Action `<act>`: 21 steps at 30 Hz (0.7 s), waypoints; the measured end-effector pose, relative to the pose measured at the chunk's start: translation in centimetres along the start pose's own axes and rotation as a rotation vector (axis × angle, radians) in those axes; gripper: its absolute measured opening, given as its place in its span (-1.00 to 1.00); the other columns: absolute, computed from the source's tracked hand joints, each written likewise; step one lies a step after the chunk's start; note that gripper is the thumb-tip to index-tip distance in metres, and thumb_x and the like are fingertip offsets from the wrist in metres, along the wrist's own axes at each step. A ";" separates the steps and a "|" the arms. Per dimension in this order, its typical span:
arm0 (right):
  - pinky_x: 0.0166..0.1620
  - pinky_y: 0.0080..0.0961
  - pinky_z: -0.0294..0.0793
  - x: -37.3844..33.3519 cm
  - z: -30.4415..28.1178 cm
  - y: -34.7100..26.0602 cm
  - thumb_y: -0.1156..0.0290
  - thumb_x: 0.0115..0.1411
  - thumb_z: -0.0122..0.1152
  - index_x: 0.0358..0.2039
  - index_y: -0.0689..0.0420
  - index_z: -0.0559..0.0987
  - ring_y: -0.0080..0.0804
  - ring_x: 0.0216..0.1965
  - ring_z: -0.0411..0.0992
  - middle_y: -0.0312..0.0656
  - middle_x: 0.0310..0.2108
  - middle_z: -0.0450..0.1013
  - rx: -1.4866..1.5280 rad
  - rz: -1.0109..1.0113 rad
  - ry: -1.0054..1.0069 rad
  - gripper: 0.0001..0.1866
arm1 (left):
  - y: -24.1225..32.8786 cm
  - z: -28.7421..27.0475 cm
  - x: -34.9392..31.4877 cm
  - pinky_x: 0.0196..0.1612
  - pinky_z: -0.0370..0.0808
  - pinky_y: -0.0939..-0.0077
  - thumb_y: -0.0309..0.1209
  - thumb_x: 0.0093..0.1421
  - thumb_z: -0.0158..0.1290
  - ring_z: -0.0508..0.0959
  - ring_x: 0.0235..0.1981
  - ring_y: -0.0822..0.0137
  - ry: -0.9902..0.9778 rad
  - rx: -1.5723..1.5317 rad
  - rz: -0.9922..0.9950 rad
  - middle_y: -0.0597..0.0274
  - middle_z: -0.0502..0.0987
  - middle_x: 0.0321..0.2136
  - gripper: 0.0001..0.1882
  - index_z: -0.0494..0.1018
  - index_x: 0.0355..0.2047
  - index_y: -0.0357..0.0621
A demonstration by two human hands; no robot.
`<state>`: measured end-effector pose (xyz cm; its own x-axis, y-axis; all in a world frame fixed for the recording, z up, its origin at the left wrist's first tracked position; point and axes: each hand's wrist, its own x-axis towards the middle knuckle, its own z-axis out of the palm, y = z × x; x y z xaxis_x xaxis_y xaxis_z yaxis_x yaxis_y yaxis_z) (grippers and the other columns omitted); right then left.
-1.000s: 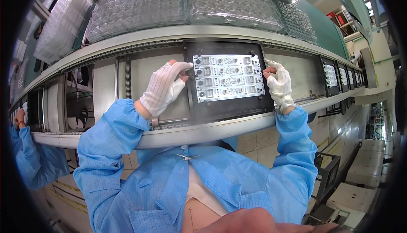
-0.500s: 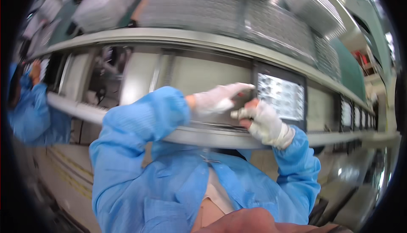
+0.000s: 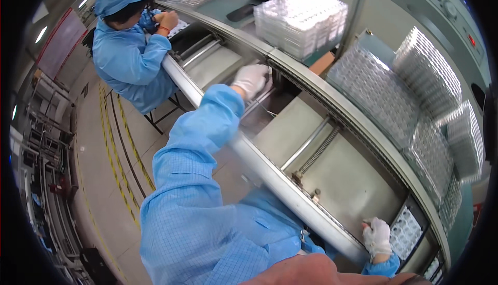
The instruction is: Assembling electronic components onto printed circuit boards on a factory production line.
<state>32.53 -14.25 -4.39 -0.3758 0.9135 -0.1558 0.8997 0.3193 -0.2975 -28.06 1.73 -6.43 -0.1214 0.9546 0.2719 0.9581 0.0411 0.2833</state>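
My left hand [image 3: 251, 80], in a white glove, reaches out over the conveyor line to the left. Its fingers are curled, beside a blurred pale edge over a dark gap; whether they hold anything is hidden. On the lower right, my right hand [image 3: 377, 237], in a white glove with bare fingertips, is closed at the near rail. Anything inside its fingers is too small or covered to make out. Just right of it lies a dark-framed tray [image 3: 406, 233] with pale round parts in rows.
Conveyor rails [image 3: 296, 181] edge the line, with a metal rod and a spring [image 3: 320, 150] crossing it. Stacked clear plastic trays [image 3: 303, 23] stand on the green bench beyond. A co-worker in blue [image 3: 132, 62] sits at the far left. Yellow-striped floor lines [image 3: 111, 134] run behind.
My view has swung to the left. My left hand has moved from near the dark-framed tray far left along the line; my right hand stays close to the tray.
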 end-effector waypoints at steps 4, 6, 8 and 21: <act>-0.13 -0.10 0.50 -0.9 -1.4 2.4 0.38 0.08 0.28 -0.35 0.17 0.66 0.14 -0.25 0.53 0.10 -0.37 0.58 -0.014 0.086 -0.026 -0.84 | -14.0 0.3 1.0 -0.02 0.51 0.06 -0.36 0.17 -0.03 0.60 -0.11 -0.07 0.177 0.031 -0.308 -0.07 0.62 -0.19 -0.74 0.60 -0.19 -0.06; -0.36 -0.27 0.54 -0.5 -2.1 2.7 0.44 0.14 0.25 -0.29 0.20 0.68 -0.16 -0.50 0.58 0.02 -0.52 0.57 0.058 0.474 -0.182 -0.84 | -18.7 0.7 1.3 -0.01 0.50 0.05 -0.34 0.17 -0.02 0.58 -0.09 -0.10 0.231 0.036 -0.367 -0.09 0.61 -0.17 -0.70 0.57 -0.12 -0.06; -0.41 -0.30 0.53 -0.8 -1.8 3.9 0.45 0.15 0.24 -0.29 0.21 0.68 -0.22 -0.54 0.56 0.00 -0.55 0.56 0.064 0.505 -0.180 -0.85 | -18.2 1.3 2.4 0.00 0.50 0.04 -0.35 0.17 -0.03 0.58 -0.08 -0.11 0.231 0.006 -0.383 -0.11 0.61 -0.15 -0.67 0.55 -0.07 -0.05; -0.18 -0.27 0.57 9.6 0.4 -7.3 0.46 0.09 0.14 -0.20 0.21 0.67 -0.02 -0.29 0.60 0.09 -0.37 0.61 0.120 0.047 -0.190 -0.72 | -16.0 1.0 2.2 -0.03 0.52 0.06 -0.31 0.08 0.05 0.58 -0.12 -0.19 0.022 -0.006 -0.296 -0.23 0.61 -0.24 -0.65 0.57 -0.16 -0.21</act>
<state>22.24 -7.92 -4.09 -0.3797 0.8591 -0.3431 0.8884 0.2352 -0.3942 -43.37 3.49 -11.27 -0.4011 0.8947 0.1968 0.8787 0.3150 0.3588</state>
